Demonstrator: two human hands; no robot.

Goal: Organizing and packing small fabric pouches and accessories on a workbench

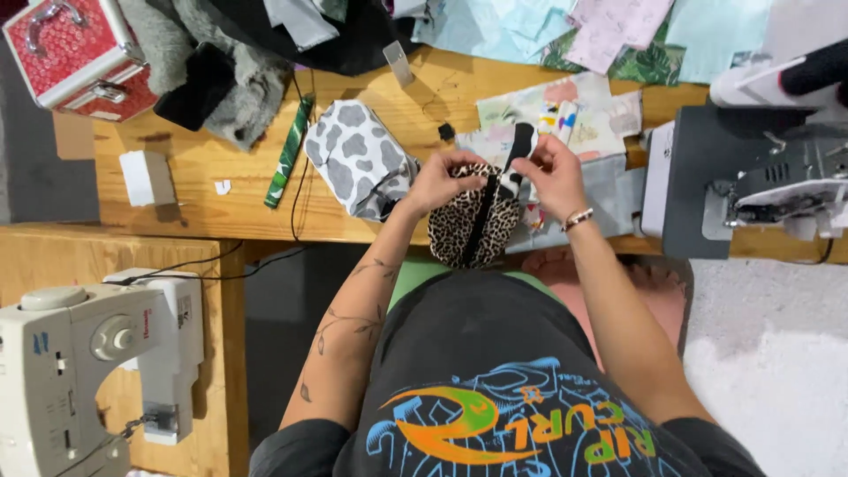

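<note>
cow-print pouch (358, 157) crowding left, bare wood (203, 159) beyond

Two hands, the left hand (439, 179) and right hand (552, 172). Two pouches: one leopard-print pouch (468, 225), one cow-print pouch (358, 159). Two sewing machines: a cream sewing machine (84, 362) and a grey sewing machine (760, 177). One red case (75, 53).

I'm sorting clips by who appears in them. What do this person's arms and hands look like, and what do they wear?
Both arms are bare below short dark sleeves. The left arm carries a dark line tattoo of a leafy vine along the forearm, and the left hand is bare. The right hand is bare too, with a pale beaded bracelet round the wrist. No gloves or watch show.
</note>
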